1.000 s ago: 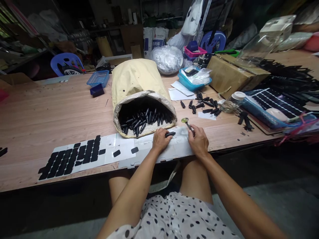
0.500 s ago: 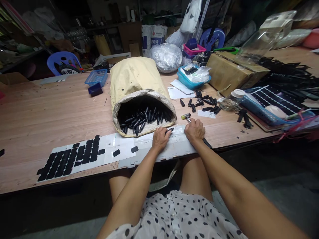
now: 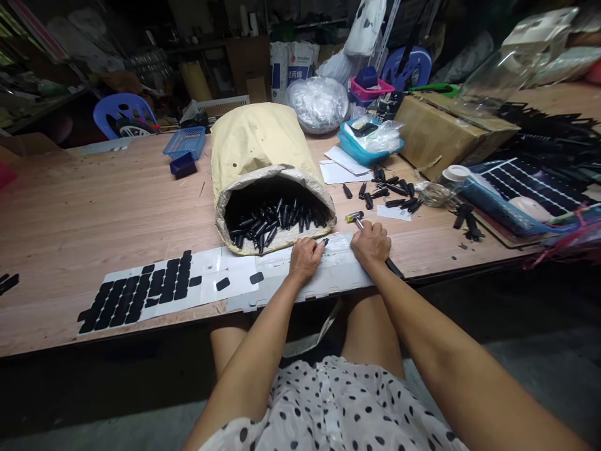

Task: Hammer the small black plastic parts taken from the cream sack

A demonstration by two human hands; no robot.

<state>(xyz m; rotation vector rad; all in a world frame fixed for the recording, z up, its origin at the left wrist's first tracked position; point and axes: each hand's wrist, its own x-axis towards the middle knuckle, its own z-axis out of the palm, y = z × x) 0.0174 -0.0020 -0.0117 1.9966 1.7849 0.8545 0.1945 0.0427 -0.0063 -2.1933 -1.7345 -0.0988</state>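
Note:
My left hand (image 3: 305,258) is closed on a small black plastic piece (image 3: 325,242), whose tip shows past the fingers. It rests on a grey-white board (image 3: 291,288) at the table's front edge. To its right, my right hand (image 3: 372,243) is wrapped around the handle of a small hammer (image 3: 355,217). The hammer's yellow-ended head points away from me, and its black grip end sticks out below the wrist. Just beyond my left hand, a yellow sack (image 3: 263,134) lies with its mouth toward me. Many black plastic parts (image 3: 270,222) fill its opening.
White sheets with black rounded patches (image 3: 124,304) lie at the left. Loose black parts (image 3: 380,191) are scattered right of the sack. Farther right stand a cardboard box (image 3: 427,131) and a blue tray (image 3: 507,203). A blue basket (image 3: 185,143) sits behind left.
The view has shifted slightly. Less of the black piece shows past my left fingers. My right hand keeps its hold on the hammer.

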